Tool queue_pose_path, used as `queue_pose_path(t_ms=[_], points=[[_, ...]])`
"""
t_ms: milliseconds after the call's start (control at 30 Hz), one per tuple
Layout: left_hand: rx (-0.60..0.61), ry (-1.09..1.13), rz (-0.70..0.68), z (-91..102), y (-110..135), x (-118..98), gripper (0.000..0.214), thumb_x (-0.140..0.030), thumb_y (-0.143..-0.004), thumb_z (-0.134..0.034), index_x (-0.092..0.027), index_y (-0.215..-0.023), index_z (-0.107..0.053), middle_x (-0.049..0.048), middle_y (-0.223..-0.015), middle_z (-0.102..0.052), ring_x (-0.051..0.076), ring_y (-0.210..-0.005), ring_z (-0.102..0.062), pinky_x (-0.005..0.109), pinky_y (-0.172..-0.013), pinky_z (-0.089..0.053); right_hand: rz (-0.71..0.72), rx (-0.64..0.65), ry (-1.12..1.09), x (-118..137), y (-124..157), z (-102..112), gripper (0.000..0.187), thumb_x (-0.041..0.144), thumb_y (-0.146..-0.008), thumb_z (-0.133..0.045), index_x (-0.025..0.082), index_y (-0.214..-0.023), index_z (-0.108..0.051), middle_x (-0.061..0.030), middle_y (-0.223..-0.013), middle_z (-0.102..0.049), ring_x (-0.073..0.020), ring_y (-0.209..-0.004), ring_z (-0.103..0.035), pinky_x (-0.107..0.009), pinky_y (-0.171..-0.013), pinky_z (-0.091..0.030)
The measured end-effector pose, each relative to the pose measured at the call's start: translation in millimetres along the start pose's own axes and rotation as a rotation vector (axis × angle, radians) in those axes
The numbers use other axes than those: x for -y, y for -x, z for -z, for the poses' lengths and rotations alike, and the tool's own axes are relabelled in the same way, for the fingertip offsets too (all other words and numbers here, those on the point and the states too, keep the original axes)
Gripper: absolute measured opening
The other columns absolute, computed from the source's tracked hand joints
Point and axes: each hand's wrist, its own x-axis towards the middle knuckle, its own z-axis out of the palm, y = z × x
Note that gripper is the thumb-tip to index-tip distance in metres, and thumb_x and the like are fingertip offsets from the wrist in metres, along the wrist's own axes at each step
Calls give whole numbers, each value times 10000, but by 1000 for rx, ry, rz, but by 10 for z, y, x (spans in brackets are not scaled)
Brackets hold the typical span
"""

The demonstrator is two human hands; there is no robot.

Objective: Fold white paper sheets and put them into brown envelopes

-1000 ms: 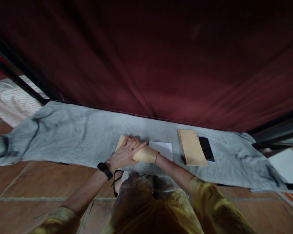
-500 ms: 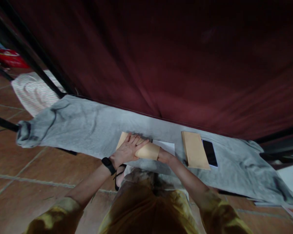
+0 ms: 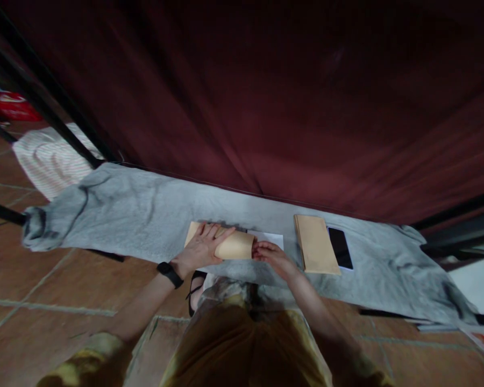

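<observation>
A tan envelope (image 3: pixel 234 247) lies on a grey cloth (image 3: pixel 145 215) spread over the tiled floor. My left hand (image 3: pixel 201 248), with a black wristband, lies flat on the envelope with its fingers stretched out. My right hand (image 3: pixel 269 253) is at the envelope's open right end, fingers curled at its mouth; what they pinch is hidden. A white sheet (image 3: pixel 271 238) lies just behind that hand.
A stack of tan envelopes (image 3: pixel 315 244) and a dark phone (image 3: pixel 339 247) lie to the right on the cloth. A dark red curtain (image 3: pixel 266 107) hangs behind. A striped cloth (image 3: pixel 44 156) and black bars are at the left; white paper (image 3: pixel 478 285) at the right.
My right hand has come out of the envelope, where it was buried to the wrist, and now sits at its open end. My left hand stays pressed on the envelope.
</observation>
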Motion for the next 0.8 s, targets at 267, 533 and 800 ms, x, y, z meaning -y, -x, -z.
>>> queue_pose_path(t_ms=[267, 533, 800], points=[[114, 90, 165, -103, 193, 368, 1084, -478, -707, -738, -269, -1620, -191, 147, -1440, -500, 359, -1352, -443, 526, -1173, -236, 85, -750, 815, -301, 242, 576, 419, 323, -878, -594, 148, -1258, -603, -182, -1242, -628, -309, -1195, -574, -443, -1041, -442], [204, 95, 192, -109, 169, 368, 1095, -464, -674, -720, -279, -1618, -197, 137, -1461, -498, 353, -1360, -447, 512, -1171, -230, -55, -731, 1053, -253, 21, 312, 334, 295, -845, -705, 131, -1122, -613, -207, -1132, -666, -341, -1145, -619, -392, -955, -475], [260, 94, 188, -85, 136, 395, 1111, -471, -652, -716, -267, -1617, -205, 137, -1493, -479, 358, -1400, -411, 492, -1170, -245, 17, -754, 858, -272, -27, 383, 125, 194, -773, -682, 203, -868, -603, -93, -909, -705, -272, -966, -679, -338, -868, -494]])
